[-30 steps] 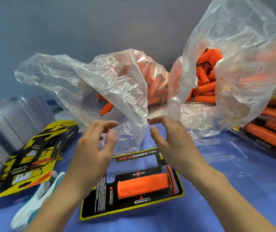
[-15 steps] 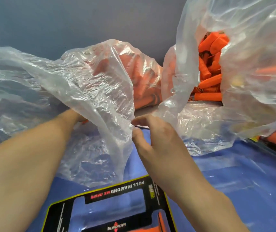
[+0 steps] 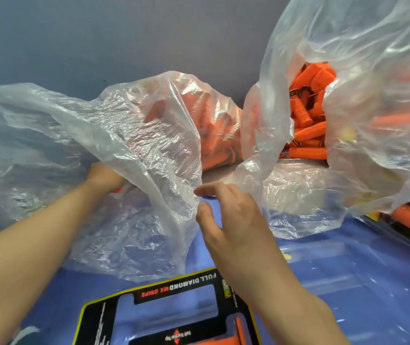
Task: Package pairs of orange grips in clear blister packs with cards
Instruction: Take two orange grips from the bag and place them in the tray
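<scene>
Reaching into bag of orange grips, worktop's far left.
Left hand inside, grasp hidden: I cannot tell; right hand, relaxed, props the lip open for access.

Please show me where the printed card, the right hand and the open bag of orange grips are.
printed card [image 3: 174, 286]: head view, black top band with lettering.
right hand [image 3: 232, 220]: head view, back of the hand.
open bag of orange grips [image 3: 373, 58]: head view, clear upper wall.
</scene>
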